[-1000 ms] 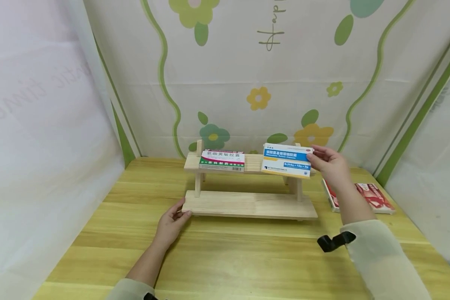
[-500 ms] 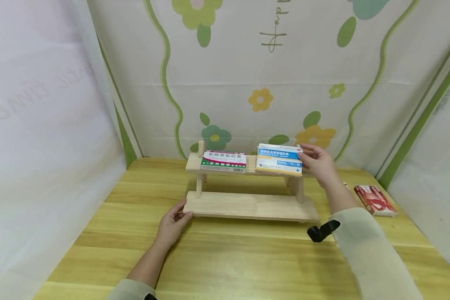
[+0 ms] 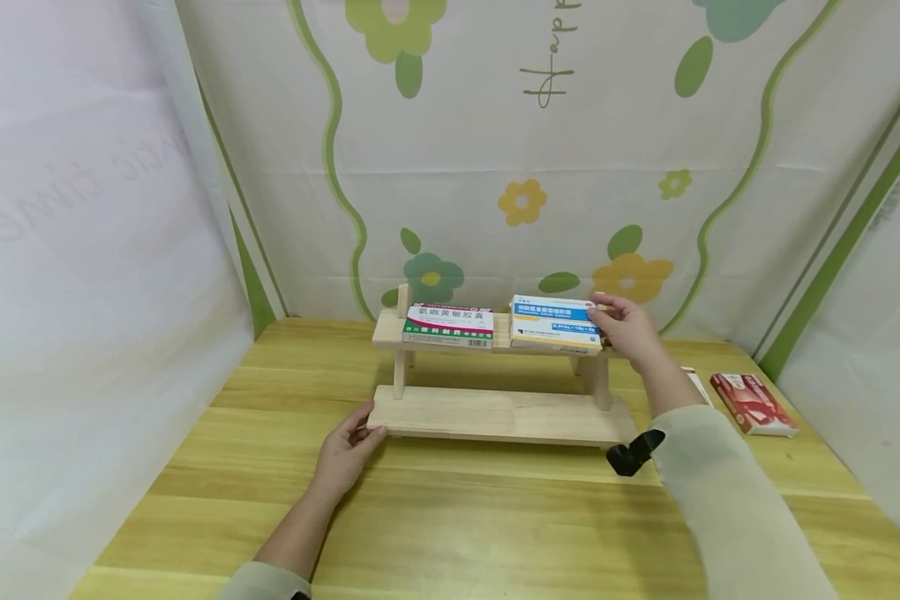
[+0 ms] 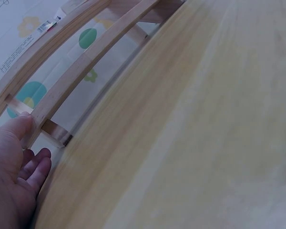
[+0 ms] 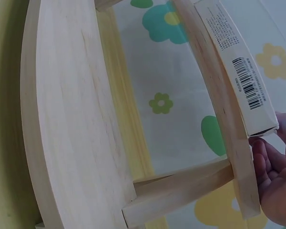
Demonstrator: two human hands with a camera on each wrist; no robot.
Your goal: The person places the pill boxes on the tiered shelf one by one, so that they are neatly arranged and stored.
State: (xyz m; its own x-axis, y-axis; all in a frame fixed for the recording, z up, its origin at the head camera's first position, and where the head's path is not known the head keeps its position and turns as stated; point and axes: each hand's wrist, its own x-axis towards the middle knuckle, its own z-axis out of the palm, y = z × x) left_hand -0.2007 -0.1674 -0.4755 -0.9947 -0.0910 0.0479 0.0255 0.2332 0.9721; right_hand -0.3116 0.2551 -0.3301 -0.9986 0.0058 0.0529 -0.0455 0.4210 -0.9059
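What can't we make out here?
Head: red-trimmed prints aside, box behind right forearm, mostly hidden by it.
Head: finest print on the held box, too small.
Right wrist: held box's front, turned away.
Right wrist: right grip, cut by right edge.
Left wrist: far end of wooden stand, cut by top edge.

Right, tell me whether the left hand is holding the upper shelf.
No, the left hand holds the left end of the lower shelf.
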